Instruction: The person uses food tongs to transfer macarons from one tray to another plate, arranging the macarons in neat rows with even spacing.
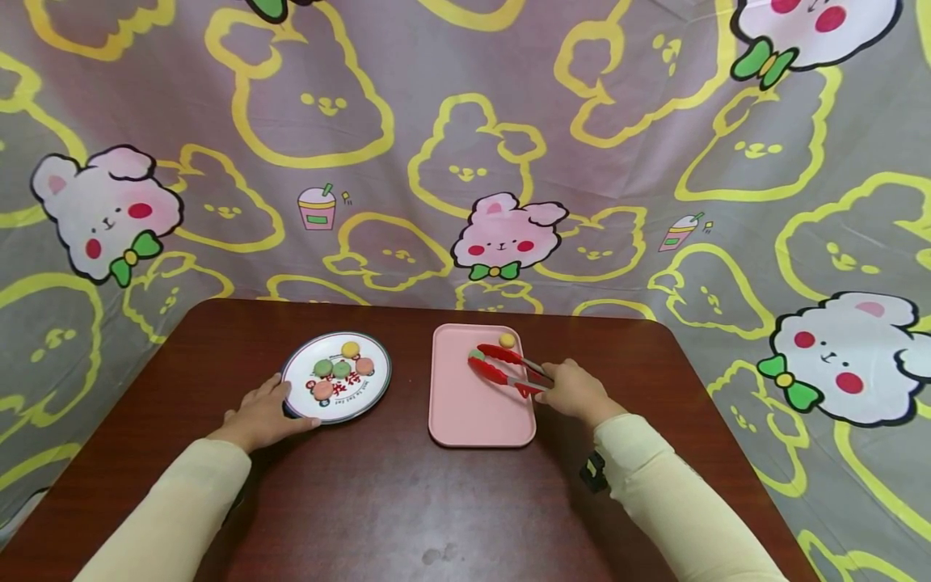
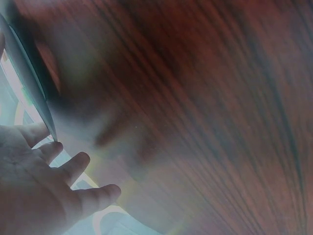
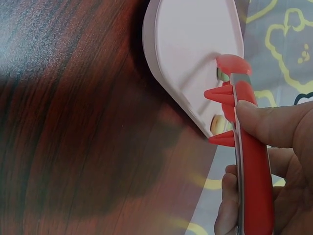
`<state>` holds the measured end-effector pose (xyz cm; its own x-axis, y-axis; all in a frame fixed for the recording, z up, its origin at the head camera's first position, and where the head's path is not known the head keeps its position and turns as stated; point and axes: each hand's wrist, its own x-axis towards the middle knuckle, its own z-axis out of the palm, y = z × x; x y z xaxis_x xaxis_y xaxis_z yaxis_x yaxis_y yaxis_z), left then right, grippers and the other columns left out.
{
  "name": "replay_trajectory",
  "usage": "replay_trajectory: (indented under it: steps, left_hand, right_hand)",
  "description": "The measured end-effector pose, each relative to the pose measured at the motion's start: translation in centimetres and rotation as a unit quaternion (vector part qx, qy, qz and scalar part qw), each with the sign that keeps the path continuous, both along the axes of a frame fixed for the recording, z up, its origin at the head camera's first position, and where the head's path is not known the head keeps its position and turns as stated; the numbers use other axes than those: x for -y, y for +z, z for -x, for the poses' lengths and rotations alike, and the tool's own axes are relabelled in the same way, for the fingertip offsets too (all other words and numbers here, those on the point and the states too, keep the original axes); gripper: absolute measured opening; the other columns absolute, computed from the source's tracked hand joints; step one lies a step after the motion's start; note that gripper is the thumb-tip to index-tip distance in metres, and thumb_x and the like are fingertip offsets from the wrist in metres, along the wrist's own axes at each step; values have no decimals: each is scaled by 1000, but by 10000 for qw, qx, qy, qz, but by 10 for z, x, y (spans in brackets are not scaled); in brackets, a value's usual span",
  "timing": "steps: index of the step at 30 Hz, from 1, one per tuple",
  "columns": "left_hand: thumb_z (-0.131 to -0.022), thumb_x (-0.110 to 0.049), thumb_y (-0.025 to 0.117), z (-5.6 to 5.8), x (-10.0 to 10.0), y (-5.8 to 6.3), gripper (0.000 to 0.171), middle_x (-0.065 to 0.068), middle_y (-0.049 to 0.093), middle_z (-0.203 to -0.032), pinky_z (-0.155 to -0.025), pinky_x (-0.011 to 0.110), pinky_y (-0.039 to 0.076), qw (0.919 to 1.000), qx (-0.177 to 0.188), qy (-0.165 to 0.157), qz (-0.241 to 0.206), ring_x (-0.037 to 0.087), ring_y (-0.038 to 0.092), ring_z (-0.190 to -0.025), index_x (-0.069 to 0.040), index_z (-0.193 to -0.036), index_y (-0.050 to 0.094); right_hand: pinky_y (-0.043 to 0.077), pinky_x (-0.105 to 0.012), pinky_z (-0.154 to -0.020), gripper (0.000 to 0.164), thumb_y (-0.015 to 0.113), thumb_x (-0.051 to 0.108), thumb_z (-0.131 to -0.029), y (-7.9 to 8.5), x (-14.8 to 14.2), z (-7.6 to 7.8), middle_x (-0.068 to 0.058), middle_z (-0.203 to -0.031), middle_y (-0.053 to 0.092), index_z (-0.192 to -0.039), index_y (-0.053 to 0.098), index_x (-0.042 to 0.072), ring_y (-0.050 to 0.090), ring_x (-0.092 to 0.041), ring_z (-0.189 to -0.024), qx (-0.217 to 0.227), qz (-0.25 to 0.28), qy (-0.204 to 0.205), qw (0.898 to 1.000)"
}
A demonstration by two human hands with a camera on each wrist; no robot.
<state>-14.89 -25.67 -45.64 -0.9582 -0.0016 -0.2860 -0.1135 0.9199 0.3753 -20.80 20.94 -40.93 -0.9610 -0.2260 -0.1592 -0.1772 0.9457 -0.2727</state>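
My left hand (image 1: 262,414) rests against the left rim of a round white plate (image 1: 372,392), its fingers spread; the left wrist view shows fingertips touching the plate's edge (image 2: 34,78). Several macarons lie on the plate: a yellow one (image 1: 351,350), green ones (image 1: 323,368) and pink ones (image 1: 364,367). With my right hand (image 1: 578,394) I grip red-tipped tongs (image 1: 512,380) over the pink tray (image 1: 480,424). Between the tongs' tips is a green macaron (image 1: 476,354), partly hidden in the right wrist view. A yellow macaron (image 1: 507,340) sits at the tray's far right corner.
Plate and tray stand apart on a dark brown wooden table (image 1: 349,493). A patterned cloth (image 1: 407,162) hangs behind the table and along its sides. A dark device (image 1: 594,472) is at the right wrist.
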Motion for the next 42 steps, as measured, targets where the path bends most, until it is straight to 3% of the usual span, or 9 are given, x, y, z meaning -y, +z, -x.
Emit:
replay_trajectory:
  steps: [29, 42]
  left_hand:
    - [-75, -69, 65, 1, 0, 0, 114, 37, 13, -149, -95, 80, 15, 9999, 45, 81, -112, 61, 15, -130, 12, -145, 26]
    - [-75, -69, 65, -1, -2, 2, 114, 37, 14, -149, -95, 80, 17, 10000, -4, 63, -44, 61, 18, -130, 13, -144, 26]
  right_hand:
    - [49, -43, -64, 57, 75, 26, -81, -9, -8, 0, -14, -94, 58, -131, 59, 5, 55, -24, -78, -62, 104, -187, 9998]
    - [48, -44, -61, 50, 74, 24, -81, -9, -1, -6, -13, -92, 58, -127, 61, 7, 55, -24, -78, -365, 197, 52, 9991]
